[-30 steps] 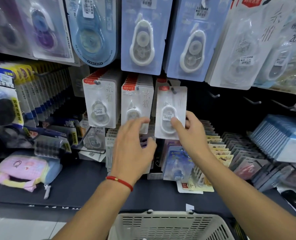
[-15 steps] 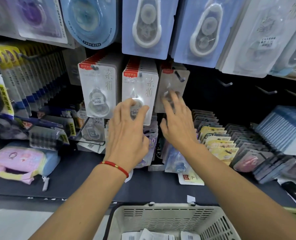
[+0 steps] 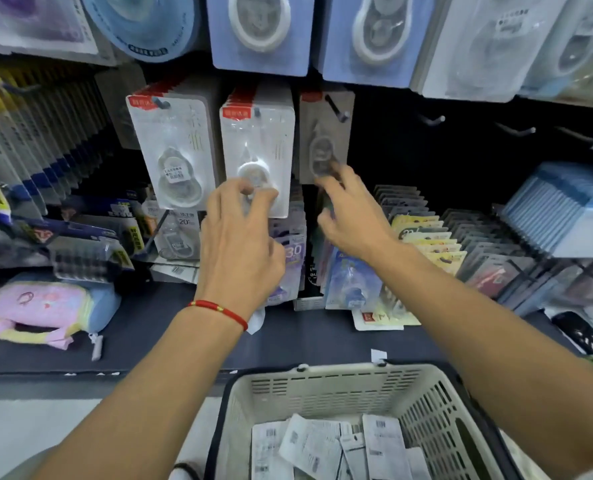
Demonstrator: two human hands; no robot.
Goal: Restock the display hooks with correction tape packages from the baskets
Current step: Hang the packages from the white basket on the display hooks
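the dark shelf (image 3: 156,327) runs wide below both my hands, with the display wall of hanging packs rising above and beyond my fingers. nearest me, under my forearms, sits the pale slotted basket (image 3: 323,386), and loose correction tape packages (image 3: 326,445) lie in it backs up, barcodes showing.

off to the far side of my left hand a pink and blue pouch (image 3: 45,310) lies on the shelf. above my knuckles hang three rows of red-topped white packs on hooks: a full row (image 3: 174,147) to the outside of my left hand, the middle row (image 3: 257,140) straight above it, and the sparse third row (image 3: 324,133) above my right hand, where the hook (image 3: 336,110) sticks out well past the shaded pack hanging on it. further out past my right hand are bare hook tips (blurred, hard to count).

my left hand (image 3: 241,244) is raised with the fingers loosely curled, the tips touching the lower edge of the front pack in the middle row; i hold nothing. a red cord bracelet (image 3: 219,311) circles that wrist. my right hand (image 3: 350,216) is spread and relaxed, fingertips just at the bottom of the third-row pack; whether they touch it i cannot tell.
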